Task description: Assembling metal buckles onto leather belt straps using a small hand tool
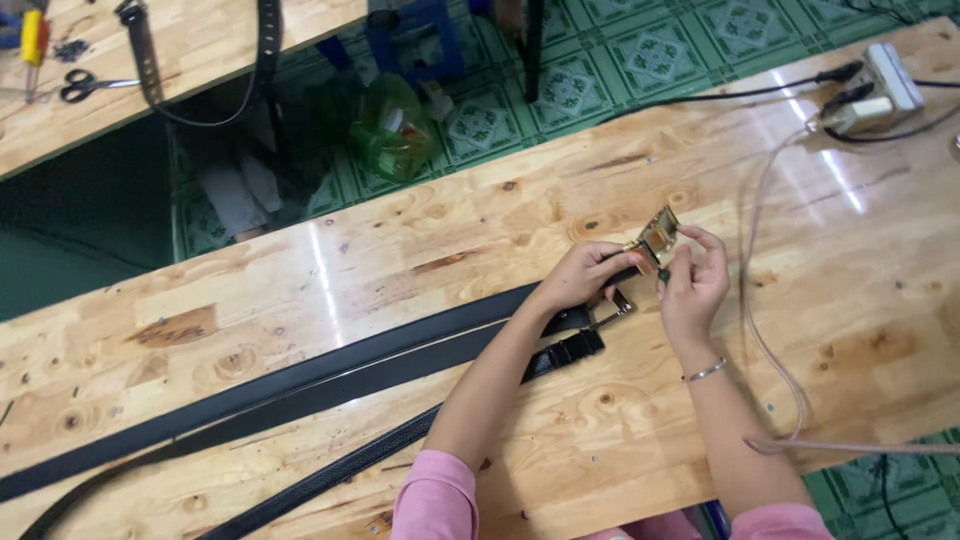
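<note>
While left hand (585, 272) pinches gold buckle (657, 236) w/ right hand (690, 282), black belt (330, 375) lies on worktop (860, 300) (buckle apparently not yet clamped shut).

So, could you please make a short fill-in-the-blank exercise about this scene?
1. Both hands hold a gold-coloured belt ____ above the wooden table.
2. The black belts lie on the ____.
3. The right hand has a thin ____ on its wrist.
4. On the far table, the scissors have ____ handles.

Missing words: buckle; table; bracelet; black
</note>
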